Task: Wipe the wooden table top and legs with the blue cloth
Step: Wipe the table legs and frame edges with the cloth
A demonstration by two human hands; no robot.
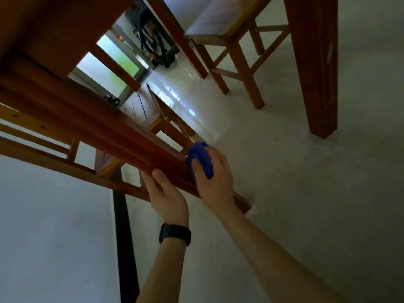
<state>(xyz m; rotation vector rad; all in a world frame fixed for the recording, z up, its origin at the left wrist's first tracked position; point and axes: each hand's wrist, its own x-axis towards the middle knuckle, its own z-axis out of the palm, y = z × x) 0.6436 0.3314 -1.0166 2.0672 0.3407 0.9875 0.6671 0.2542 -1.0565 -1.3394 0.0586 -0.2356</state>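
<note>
The view is tipped hard, looking low under the wooden table. One table leg (pixel 113 136) runs slantwise across the frame down to the pale floor (pixel 306 193). The right hand (pixel 215 182) is closed around a bunched blue cloth (pixel 200 157) and presses it against the leg's side, near the lower end. The left hand (pixel 167 196), a dark band (pixel 175 234) on its wrist, grips the same leg just beside it, thumb on top. A wooden stool (pixel 229 33) stands well apart beyond, near another table leg (pixel 314 66)
</note>
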